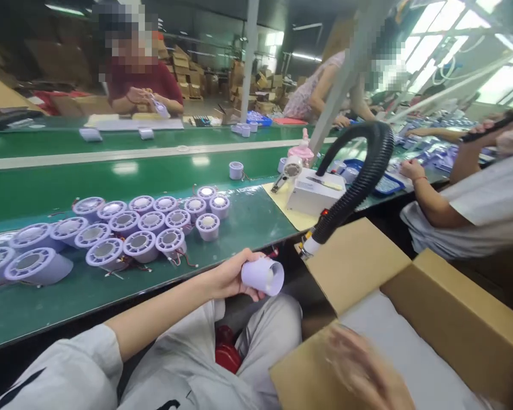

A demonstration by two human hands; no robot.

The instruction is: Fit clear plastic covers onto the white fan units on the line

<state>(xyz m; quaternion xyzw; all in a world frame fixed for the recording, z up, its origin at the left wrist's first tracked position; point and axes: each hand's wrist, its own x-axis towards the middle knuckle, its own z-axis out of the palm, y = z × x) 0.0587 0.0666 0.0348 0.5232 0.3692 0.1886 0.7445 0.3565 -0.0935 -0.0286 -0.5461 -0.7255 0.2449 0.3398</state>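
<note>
My left hand [235,276] is wrapped round a lilac plastic cylindrical housing [256,276], held above my lap near the bench edge. The housing's open end is turned toward the right. My right hand [363,364] is smeared by motion over the flap of a cardboard box [444,319]; its fingers cannot be made out. White sheeting [393,330] lies inside that box. To the left on the green bench stand several lilac round units [141,242] with ringed, slotted tops, some with thin wires trailing from them.
A white box-shaped device [310,193] with a black corrugated hose [367,171] stands at the bench edge. Behind it is a blue tray [387,183]. A white strip [154,154] runs along the green bench [38,179]. Co-workers sit across the bench and at the right.
</note>
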